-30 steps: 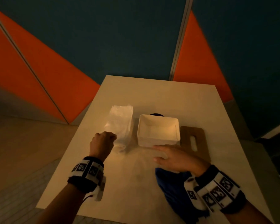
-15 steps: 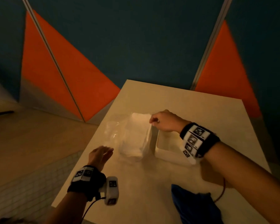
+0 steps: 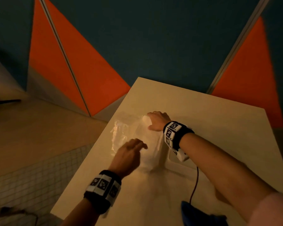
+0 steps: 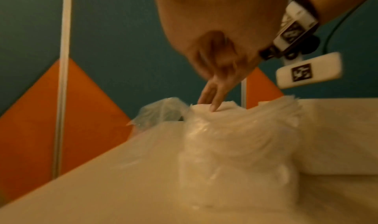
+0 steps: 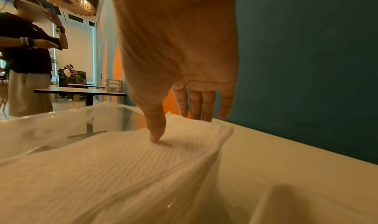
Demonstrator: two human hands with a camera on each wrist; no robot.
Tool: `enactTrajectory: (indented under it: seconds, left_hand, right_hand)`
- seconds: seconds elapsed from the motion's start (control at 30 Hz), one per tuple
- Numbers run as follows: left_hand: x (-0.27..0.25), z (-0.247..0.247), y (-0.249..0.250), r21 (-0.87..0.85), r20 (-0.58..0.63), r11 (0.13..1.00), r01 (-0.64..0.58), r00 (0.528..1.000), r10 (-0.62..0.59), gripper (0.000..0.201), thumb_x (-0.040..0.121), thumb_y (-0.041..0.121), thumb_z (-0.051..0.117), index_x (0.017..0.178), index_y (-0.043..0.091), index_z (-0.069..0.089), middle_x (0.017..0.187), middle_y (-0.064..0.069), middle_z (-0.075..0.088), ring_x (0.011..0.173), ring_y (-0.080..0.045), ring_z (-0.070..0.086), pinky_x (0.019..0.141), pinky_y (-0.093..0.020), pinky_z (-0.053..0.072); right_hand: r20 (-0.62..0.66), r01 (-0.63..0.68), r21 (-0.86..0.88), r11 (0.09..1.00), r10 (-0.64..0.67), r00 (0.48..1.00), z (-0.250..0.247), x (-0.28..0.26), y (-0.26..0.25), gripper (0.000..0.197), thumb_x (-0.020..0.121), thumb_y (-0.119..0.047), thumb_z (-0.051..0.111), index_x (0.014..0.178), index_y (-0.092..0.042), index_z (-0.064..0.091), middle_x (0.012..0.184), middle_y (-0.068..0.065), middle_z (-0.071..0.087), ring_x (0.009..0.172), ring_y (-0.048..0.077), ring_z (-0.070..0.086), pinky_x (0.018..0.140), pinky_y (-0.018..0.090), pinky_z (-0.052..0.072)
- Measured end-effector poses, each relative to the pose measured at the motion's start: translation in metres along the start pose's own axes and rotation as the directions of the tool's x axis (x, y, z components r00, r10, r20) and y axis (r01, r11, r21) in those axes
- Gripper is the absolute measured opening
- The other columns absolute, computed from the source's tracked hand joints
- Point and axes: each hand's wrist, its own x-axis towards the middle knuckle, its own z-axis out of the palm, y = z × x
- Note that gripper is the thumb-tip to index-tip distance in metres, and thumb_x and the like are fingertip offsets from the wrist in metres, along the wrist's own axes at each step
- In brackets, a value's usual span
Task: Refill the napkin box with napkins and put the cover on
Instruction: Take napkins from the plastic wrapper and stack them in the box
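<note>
A stack of white napkins [image 3: 147, 144] lies in a clear plastic bag [image 3: 119, 134] on the cream table [image 3: 211, 124], left of the white napkin box [image 3: 167, 158]. My right hand [image 3: 155, 121] reaches across and grips the stack's far end. Its thumb presses the top napkin [image 5: 155, 138], and its fingers [image 5: 204, 107] hang over the far edge. My left hand [image 3: 134, 147] is over the near part of the bag with loose fingers; contact is unclear. My right forearm hides most of the box, though its rim [image 5: 263, 206] shows in the right wrist view. The cover is out of sight.
A blue cloth [image 3: 201, 214] lies at the table's near right edge, with a thin red cable [image 3: 194, 181] running to my right wrist. The table's left edge drops to a tiled floor [image 3: 31, 181]. Another person [image 5: 26, 57] stands far off by other tables.
My left hand moved forward from the table's left edge to over the bag. My right hand stayed at the stack's far end, and the view swung left.
</note>
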Motion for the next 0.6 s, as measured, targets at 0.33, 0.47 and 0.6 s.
enactTrajectory:
  seconds: [0.33, 0.47, 0.6]
  left_hand:
    - [0.036, 0.033, -0.021, 0.022, 0.271, 0.770, 0.638, 0.738, -0.618, 0.067, 0.086, 0.036, 0.057, 0.137, 0.005, 0.026, 0.135, -0.016, 0.043, 0.121, -0.034, 0.044, 0.100, -0.041, 0.037]
    - [0.045, 0.030, -0.024, 0.033, 0.272, 0.741, 0.671, 0.707, -0.653, 0.057, 0.080, 0.038, 0.065, 0.123, 0.006, 0.047, 0.124, -0.015, 0.051, 0.114, -0.032, 0.049, 0.092, -0.039, 0.042]
    - [0.044, 0.028, -0.014, 0.086, 0.154, 0.813, 0.576, 0.798, -0.582, 0.048, 0.080, 0.034, 0.066, 0.118, 0.010, 0.051, 0.117, -0.010, 0.050, 0.102, -0.030, 0.054, 0.079, -0.040, 0.048]
  right_hand:
    - [-0.095, 0.033, 0.010, 0.999, -0.032, 0.995, 0.013, 0.007, 0.002, 0.060, 0.077, -0.028, 0.073, 0.129, -0.013, 0.047, 0.133, 0.008, 0.048, 0.119, 0.029, 0.052, 0.098, 0.040, 0.040]
    - [-0.168, 0.106, -0.034, 0.994, -0.110, 0.980, 0.010, 0.002, 0.000, 0.057, 0.073, -0.021, 0.076, 0.121, -0.013, 0.047, 0.126, 0.008, 0.050, 0.113, 0.028, 0.054, 0.092, 0.040, 0.045]
    - [-0.197, 0.316, -0.211, 0.925, -0.357, 0.913, 0.007, -0.001, -0.006, 0.075, 0.074, -0.010, 0.070, 0.140, -0.023, 0.037, 0.147, 0.009, 0.034, 0.133, 0.026, 0.037, 0.104, 0.040, 0.037]
